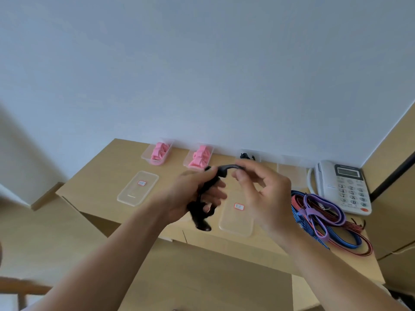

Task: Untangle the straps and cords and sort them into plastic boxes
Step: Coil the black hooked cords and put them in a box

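Note:
A black strap (202, 214) hangs between both hands above the wooden desk (98, 176). My left hand (195, 194) grips its bunched lower part, and my right hand (267, 194) pinches the upper end that arches between the hands. Along the wall stand two clear boxes with pink straps (158, 153) (199, 159), a clear box with a black cord (247, 157) and another clear box (292, 170). A tangle of purple, blue and red straps (318, 218) lies on the desk to the right.
Two clear lids with red labels lie flat on the desk: one on the left (138, 188), one under my hands (238, 221). A white desk telephone (343, 187) sits at the back right. The desk's front edge drops off below my forearms.

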